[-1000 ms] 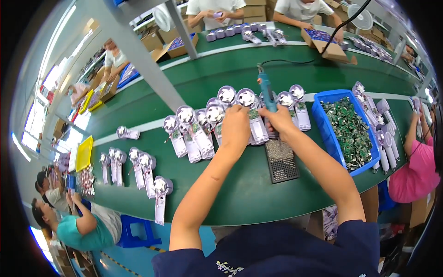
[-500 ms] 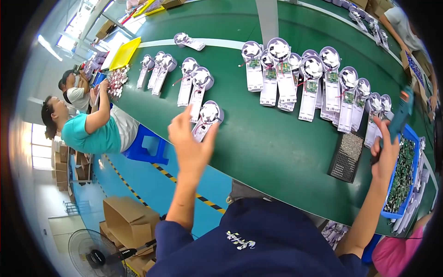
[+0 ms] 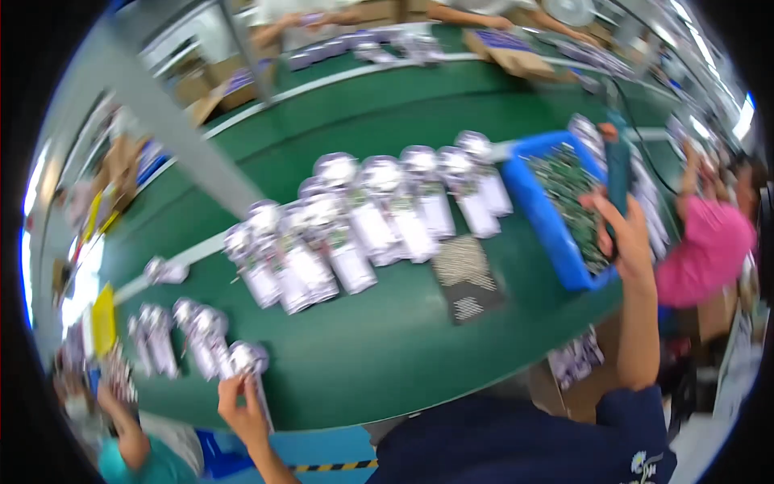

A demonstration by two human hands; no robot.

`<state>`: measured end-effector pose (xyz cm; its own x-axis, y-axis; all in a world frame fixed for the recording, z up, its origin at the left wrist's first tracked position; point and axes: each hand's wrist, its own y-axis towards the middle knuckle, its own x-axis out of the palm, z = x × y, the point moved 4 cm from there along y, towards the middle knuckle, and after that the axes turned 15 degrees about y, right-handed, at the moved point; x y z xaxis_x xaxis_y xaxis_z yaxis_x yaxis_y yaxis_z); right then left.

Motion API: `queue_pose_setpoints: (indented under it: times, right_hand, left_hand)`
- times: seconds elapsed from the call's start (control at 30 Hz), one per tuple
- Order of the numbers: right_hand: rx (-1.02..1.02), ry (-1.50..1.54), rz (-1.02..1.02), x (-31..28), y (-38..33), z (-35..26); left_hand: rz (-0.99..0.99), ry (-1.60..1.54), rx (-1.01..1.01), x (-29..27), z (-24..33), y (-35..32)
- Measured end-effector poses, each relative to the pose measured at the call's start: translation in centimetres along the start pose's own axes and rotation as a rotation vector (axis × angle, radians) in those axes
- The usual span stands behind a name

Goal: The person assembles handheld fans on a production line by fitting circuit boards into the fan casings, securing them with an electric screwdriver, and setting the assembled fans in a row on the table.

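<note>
My left hand (image 3: 243, 410) is at the lower left, its fingers bent together at the nearest white-and-lilac fan housing (image 3: 249, 356), which lies on the green table; the grip is blurred. My right hand (image 3: 630, 238) is wrapped round a teal electric screwdriver (image 3: 618, 165), held upright by the blue bin. Fan housings (image 3: 372, 222) with round heads and white blades lie overlapping in the middle of the table, several with green circuit boards. A smaller group of housings (image 3: 201, 327) is just beyond my left hand. A dark perforated tray (image 3: 476, 309) filled with small metal pieces, probably screws, lies between my hands.
A blue bin (image 3: 536, 222) of green circuit boards (image 3: 568, 198) stands at the right. More pale housings (image 3: 649, 202) lie beyond it. A grey post (image 3: 189, 121) rises at the far left. Co-workers sit around: one in pink (image 3: 709, 250), one in teal (image 3: 125, 456).
The view has swung to the right. My left hand has gone from spread fingers above the nearest housing to fingers closed at it. The right hand still holds the screwdriver.
</note>
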<state>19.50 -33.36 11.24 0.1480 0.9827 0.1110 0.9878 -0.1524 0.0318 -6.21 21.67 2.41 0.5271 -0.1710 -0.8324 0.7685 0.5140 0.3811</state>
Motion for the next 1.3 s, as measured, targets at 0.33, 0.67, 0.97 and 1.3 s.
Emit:
queue_pose_setpoints:
  times: [0.33, 0.67, 0.97, 1.3]
  right_hand:
    - [-0.199, -0.699, -0.035, -7.2, 9.4, 0.1]
    - [-0.301, -1.346, 0.013, -3.9, 11.3, 4.5]
    - [-0.006, -0.366, -0.276, 4.8, 2.3, 0.5]
    - [0.802, 0.333, -0.915, 14.1, -11.6, 7.7]
  left_hand:
    - [-0.075, -0.376, 0.112, 6.1, 10.6, -1.5]
    - [-0.170, -0.561, 0.169, 8.6, 16.4, -1.1]
    - [-0.143, -0.451, 0.256, 3.3, 19.6, -1.6]
    - [-0.508, -1.088, 0.266, 8.0, 22.7, -2.0]
